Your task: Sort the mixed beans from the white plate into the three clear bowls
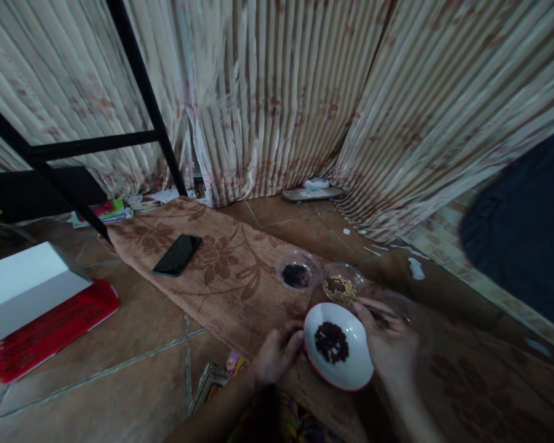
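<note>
A white bowl (351, 369) with a red rim sits on the brown patterned mat (221, 277) and holds a heap of dark beans (331, 342). My left hand (277, 354) rests at the bowl's left rim, fingers curled against it. On the other side, my right hand (388, 344) is blurred, its fingers bent near the top edge of the bowl. Just beyond stand two small clear cups: one (298, 271) with black grains, one (344, 284) with pale and brown seeds.
A black phone (178, 254) lies on the mat to the left. A white box (25, 289) on a red tray (50, 335) stands at far left. Striped curtains (281, 98) hang behind, with a black metal frame (138, 80) and a skateboard (311, 192) at their foot.
</note>
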The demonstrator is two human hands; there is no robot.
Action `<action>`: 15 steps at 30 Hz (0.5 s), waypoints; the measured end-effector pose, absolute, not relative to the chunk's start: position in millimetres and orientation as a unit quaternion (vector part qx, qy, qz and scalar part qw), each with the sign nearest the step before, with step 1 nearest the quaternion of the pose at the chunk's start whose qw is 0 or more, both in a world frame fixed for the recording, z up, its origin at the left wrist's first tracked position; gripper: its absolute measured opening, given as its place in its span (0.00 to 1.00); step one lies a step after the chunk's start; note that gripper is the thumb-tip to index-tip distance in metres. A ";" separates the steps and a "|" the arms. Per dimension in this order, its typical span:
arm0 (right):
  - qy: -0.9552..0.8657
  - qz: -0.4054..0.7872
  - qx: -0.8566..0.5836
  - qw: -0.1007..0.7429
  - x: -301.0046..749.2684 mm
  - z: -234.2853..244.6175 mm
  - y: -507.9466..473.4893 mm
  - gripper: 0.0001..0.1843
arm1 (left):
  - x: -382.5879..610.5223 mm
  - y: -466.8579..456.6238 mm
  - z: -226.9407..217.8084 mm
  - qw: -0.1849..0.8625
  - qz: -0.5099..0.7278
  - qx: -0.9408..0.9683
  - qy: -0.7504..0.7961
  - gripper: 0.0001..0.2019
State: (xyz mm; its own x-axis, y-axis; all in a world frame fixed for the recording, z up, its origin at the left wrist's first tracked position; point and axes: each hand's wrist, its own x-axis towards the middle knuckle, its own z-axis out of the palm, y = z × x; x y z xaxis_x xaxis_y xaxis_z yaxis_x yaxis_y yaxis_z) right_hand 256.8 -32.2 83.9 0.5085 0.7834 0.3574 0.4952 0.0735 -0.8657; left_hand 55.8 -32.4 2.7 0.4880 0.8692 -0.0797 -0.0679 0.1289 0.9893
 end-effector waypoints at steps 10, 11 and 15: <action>-0.454 0.204 -0.733 0.464 286.8 47.6 -110.8 0.17 | 55.6 -31.1 4.1 0.664 0.344 0.556 0.363 0.23; -0.464 0.208 -0.728 0.461 286.3 45.9 -112.3 0.16 | 55.7 -31.2 4.6 0.663 0.345 0.558 0.361 0.22; -0.486 0.203 -0.713 0.462 282.0 43.0 -113.1 0.16 | 55.3 -31.4 7.3 0.652 0.349 0.567 0.362 0.22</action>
State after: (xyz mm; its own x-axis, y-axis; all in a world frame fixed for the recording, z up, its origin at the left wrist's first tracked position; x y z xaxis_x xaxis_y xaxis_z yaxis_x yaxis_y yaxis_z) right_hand 282.0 -113.1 43.0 0.4453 0.8810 0.1596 0.5059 -0.1005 -0.8567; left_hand 55.3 -31.4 7.3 0.4950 0.8656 -0.0758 -0.0449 0.1126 0.9926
